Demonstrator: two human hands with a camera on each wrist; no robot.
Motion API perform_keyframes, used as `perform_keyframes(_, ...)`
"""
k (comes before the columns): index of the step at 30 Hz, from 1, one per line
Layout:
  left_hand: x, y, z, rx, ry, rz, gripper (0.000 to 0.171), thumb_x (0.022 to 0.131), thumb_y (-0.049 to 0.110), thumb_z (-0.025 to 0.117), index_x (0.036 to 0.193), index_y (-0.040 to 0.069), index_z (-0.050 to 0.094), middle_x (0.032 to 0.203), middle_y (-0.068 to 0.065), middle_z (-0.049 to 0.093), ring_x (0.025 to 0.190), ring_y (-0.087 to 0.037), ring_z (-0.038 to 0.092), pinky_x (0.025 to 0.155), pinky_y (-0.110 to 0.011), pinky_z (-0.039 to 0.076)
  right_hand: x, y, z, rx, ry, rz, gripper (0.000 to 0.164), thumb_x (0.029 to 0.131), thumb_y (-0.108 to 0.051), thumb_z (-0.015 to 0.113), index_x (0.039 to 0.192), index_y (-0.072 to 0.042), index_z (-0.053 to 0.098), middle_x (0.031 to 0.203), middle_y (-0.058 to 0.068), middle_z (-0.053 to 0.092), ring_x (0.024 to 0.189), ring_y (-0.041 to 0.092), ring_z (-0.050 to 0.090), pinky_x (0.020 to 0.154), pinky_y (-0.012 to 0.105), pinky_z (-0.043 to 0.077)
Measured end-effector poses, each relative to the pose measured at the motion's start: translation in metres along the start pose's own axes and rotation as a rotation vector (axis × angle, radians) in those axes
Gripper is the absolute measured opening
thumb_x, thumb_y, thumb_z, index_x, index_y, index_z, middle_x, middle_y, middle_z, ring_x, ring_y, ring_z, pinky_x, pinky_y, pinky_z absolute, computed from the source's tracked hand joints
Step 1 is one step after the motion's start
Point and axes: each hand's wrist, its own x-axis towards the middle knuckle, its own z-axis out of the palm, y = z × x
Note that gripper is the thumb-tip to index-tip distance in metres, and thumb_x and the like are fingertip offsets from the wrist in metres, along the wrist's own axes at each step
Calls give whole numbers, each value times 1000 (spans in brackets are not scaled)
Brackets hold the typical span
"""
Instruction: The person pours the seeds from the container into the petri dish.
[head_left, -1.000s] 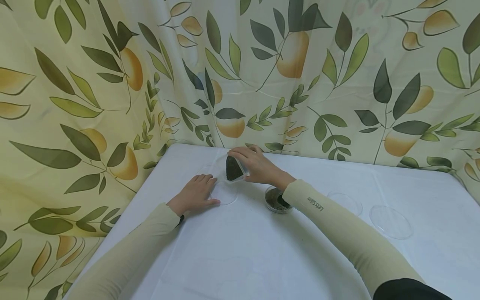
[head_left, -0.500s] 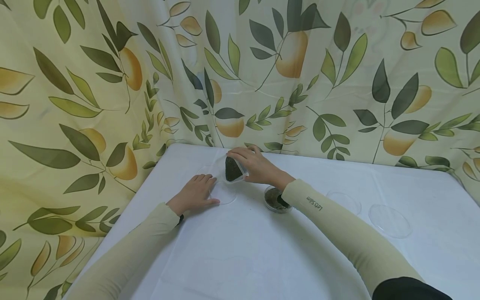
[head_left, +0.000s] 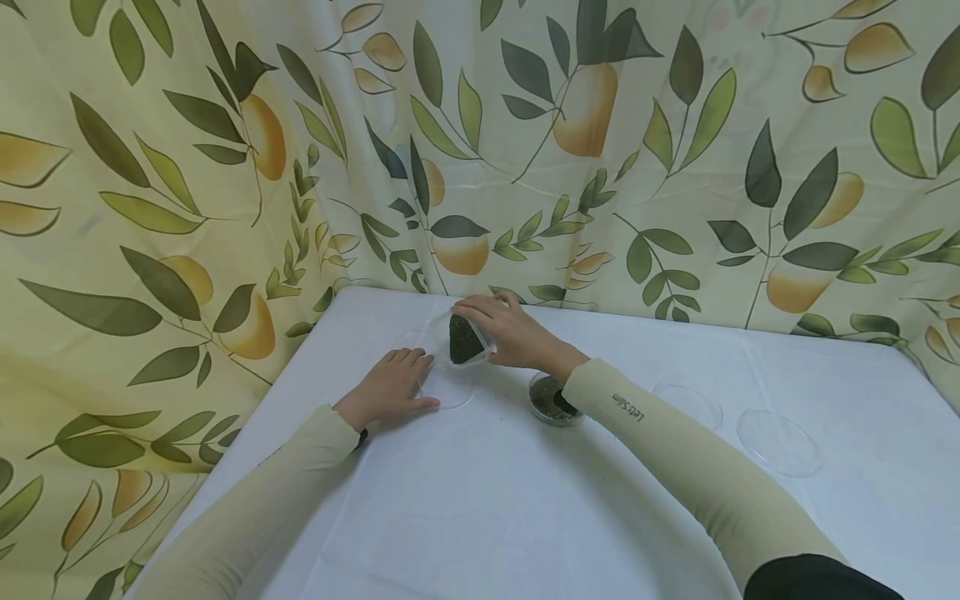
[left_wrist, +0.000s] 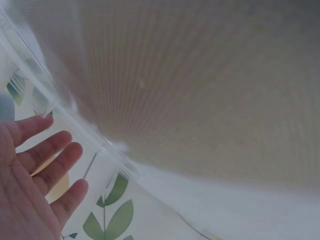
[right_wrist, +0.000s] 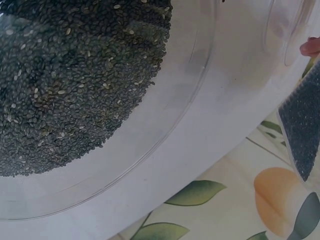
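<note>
My right hand [head_left: 517, 329] grips a clear container [head_left: 467, 340] tipped well over, with dark seeds heaped against one side. The container's dark contents also show at the right edge of the right wrist view, near a fingertip [right_wrist: 311, 47]. Below and beside it, a clear round dish [head_left: 450, 407] lies on the table. The left hand [head_left: 386, 385] rests by this dish, fingers stretched out and relaxed. In the left wrist view the fingers [left_wrist: 62, 170] are spread close to a clear rim [left_wrist: 75, 120].
Under the right forearm stands a clear round dish [head_left: 536, 408] of small black seeds [right_wrist: 75, 100]. Two clear round pieces [head_left: 780, 443] lie farther right on the white cloth [head_left: 450, 517]. A leaf-patterned curtain [head_left: 675, 167] hangs right behind the table.
The tilted container and its dark seeds have shifted very slightly in the right hand's grip. The left hand has stayed in place.
</note>
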Motion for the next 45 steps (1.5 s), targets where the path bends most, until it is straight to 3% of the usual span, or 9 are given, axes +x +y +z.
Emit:
perform_keyframes(33, -1, 2, -3, -23, -4, 3, 76, 84, 58, 56, 133, 0, 47, 131, -17, 52, 121, -31, 49, 104, -44, 39, 3, 1, 2, -45, 37, -57, 93, 57, -11, 89, 137, -9, 43, 138, 8, 49, 128, 23, 47, 100, 51, 36)
perform_keyframes(45, -2, 3, -5, -41, -22, -5, 76, 85, 58, 56, 134, 0, 46, 132, -17, 51, 121, -31, 48, 105, -44, 38, 3, 3, 4, -55, 8, -46, 94, 58, -12, 89, 139, -10, 42, 140, 7, 47, 131, 22, 43, 103, 53, 33)
